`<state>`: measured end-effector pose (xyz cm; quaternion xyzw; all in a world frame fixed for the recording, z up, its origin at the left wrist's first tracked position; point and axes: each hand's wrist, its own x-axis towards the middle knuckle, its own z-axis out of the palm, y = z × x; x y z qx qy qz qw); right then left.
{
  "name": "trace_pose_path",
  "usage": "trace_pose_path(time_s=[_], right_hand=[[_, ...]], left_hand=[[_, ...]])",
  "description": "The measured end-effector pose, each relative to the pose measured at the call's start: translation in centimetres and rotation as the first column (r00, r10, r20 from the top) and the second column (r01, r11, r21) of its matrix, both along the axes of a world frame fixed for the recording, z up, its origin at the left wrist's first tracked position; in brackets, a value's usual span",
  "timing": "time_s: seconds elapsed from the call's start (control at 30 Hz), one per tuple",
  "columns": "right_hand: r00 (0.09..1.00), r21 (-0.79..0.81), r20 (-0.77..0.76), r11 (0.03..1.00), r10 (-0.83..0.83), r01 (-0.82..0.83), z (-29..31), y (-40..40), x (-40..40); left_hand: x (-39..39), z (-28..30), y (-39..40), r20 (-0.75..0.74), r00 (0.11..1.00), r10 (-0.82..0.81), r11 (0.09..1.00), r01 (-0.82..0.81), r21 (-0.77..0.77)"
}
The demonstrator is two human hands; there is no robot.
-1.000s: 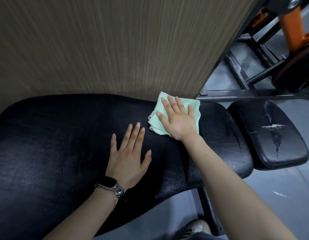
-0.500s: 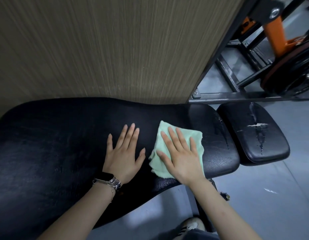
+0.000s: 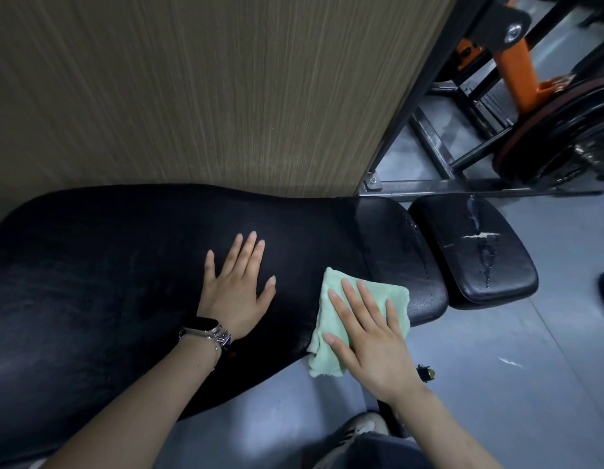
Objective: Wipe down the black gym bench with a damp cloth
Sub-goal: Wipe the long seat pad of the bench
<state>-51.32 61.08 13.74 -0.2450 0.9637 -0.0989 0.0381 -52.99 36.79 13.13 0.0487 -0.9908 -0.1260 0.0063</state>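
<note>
Stretching across the lower view: the black gym bench (image 3: 107,282) is lying along a wood-grain wall panel (image 3: 192,89).
Seat pad: a smaller cracked pad (image 3: 473,252) is sitting just beside the bench's right end.
Weight rack: an orange-and-black frame (image 3: 510,72) is standing at upper right.
Left hand: the left hand (image 3: 236,289) is resting flat on the bench, fingers straight and spread, holding nothing.
Right hand: the right hand (image 3: 368,336) is pressing flat, fingers straight, on the cloth.
Cloth: the pale green cloth (image 3: 331,299) is lying at the bench's near edge, one corner hanging over.
</note>
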Motion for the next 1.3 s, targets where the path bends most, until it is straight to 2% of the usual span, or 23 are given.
trace_pose_path(time_s=[0.27, 0.43, 0.83, 1.07, 1.3], right_hand=[[0.999, 0.017, -0.046, 0.999, -0.026, 0.027, -0.3, -1.2, -3.9], [1.000, 0.062, 0.028, 0.998, -0.005, 0.004, 0.2, -2.5, -8.8], [0.997, 0.061, 0.047, 0.997, -0.057, 0.054, 0.4, -5.9, -17.2], [0.994, 0.077, 0.056, 0.993, -0.099, 0.094, 0.3, -6.8, -18.9], [0.997, 0.067, 0.045, 0.996, -0.058, 0.055, 0.6, -5.4, -16.0]], left_hand=[[0.0, -0.5, 0.0, -0.057, 0.998, 0.000, 1.000, -0.001, -0.010], [-0.1, -0.7, -0.1, -0.072, 0.997, 0.001, 0.999, -0.003, -0.034], [-0.1, -0.7, -0.2, -0.080, 0.997, 0.002, 0.999, -0.006, -0.045], [-0.1, -0.5, -0.1, -0.062, 0.998, 0.003, 0.999, -0.006, -0.038], [0.0, -0.3, -0.1, -0.040, 0.999, 0.011, 1.000, -0.011, -0.023]])
